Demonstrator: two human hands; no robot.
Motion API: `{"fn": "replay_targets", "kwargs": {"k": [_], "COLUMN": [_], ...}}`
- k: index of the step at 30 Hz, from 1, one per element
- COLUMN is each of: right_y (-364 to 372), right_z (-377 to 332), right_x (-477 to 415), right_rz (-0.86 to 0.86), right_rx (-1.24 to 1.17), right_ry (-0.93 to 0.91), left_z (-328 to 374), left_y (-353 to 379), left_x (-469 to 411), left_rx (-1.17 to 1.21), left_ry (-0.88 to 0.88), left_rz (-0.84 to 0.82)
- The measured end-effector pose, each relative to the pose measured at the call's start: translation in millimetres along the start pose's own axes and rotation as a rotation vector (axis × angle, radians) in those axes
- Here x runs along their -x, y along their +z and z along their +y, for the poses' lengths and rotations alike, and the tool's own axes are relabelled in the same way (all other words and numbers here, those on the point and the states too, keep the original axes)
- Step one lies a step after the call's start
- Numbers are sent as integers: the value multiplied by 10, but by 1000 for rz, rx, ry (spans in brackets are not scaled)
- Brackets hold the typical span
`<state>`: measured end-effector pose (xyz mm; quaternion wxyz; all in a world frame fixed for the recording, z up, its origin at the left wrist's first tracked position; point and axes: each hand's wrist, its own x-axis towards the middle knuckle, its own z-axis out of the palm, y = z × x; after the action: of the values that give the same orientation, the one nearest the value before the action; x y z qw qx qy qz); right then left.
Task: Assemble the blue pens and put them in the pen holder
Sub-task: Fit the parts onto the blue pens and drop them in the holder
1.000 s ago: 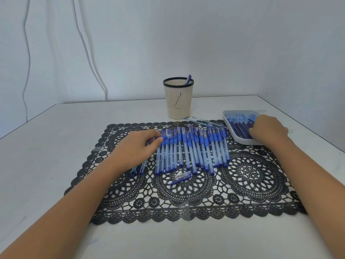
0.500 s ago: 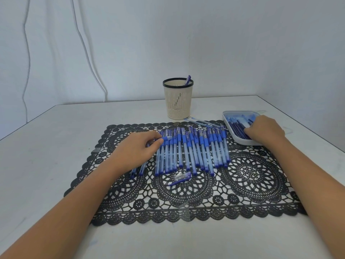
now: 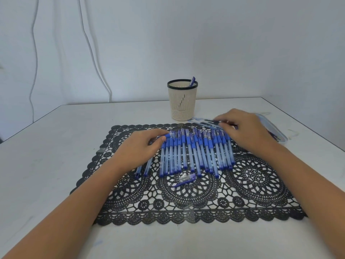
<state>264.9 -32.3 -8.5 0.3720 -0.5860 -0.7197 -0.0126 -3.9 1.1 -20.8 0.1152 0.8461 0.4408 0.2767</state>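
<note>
Row of pens [image 3: 196,152] lies side by side on a black lace-pattern mat [image 3: 186,199], mid tabletop [image 3: 46,156]: clear frosted barrels, blue ribbed rubber grips, blue end plugs, tips pointing away. Any print on the barrels is too small to read. Left hand [image 3: 141,146] sits at the row's left end, fingers curled over the end pen [image 3: 167,136], thumb pressed on its blue grip; two more barrels poke out under the wrist. Right hand [image 3: 246,129] is at the row's far right corner, fingers curled, pinching a thin dark rod [image 3: 210,120] that points left. It is motion-blurred, so I can't tell exactly what part it is. Loose cap [image 3: 184,179], clear with a blue clip, lies tilted on the mat just in front of the row. Holder [image 3: 182,103] is a beige perforated plastic cup with a black rim, upright behind the mat, with one blue pen [image 3: 192,81] leaning in it. A few loose pen parts [image 3: 200,122] lie between holder and row. Translucent rounded plastic tray [image 3: 276,131] is at the right, mostly hidden by the right hand. White cables [image 3: 89,43] run down the plain wall.
</note>
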Motion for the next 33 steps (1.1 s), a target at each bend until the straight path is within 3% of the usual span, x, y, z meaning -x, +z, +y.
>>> {"fn": "replay_targets", "kwargs": {"k": [7, 26, 33], "right_y": [147, 180, 170], "right_z": [-142, -177, -253], "right_x": [95, 104, 140], "right_rz": [-77, -95, -30], "right_rx": [2, 19, 233], "right_ry": [-186, -179, -374], "left_z": [-6, 52, 154], "left_y": [-9, -13, 12], "left_x": [-5, 11, 23], "left_rx": [-11, 101, -74], "left_ry": [14, -18, 152], "left_rz": [-8, 5, -58]}}
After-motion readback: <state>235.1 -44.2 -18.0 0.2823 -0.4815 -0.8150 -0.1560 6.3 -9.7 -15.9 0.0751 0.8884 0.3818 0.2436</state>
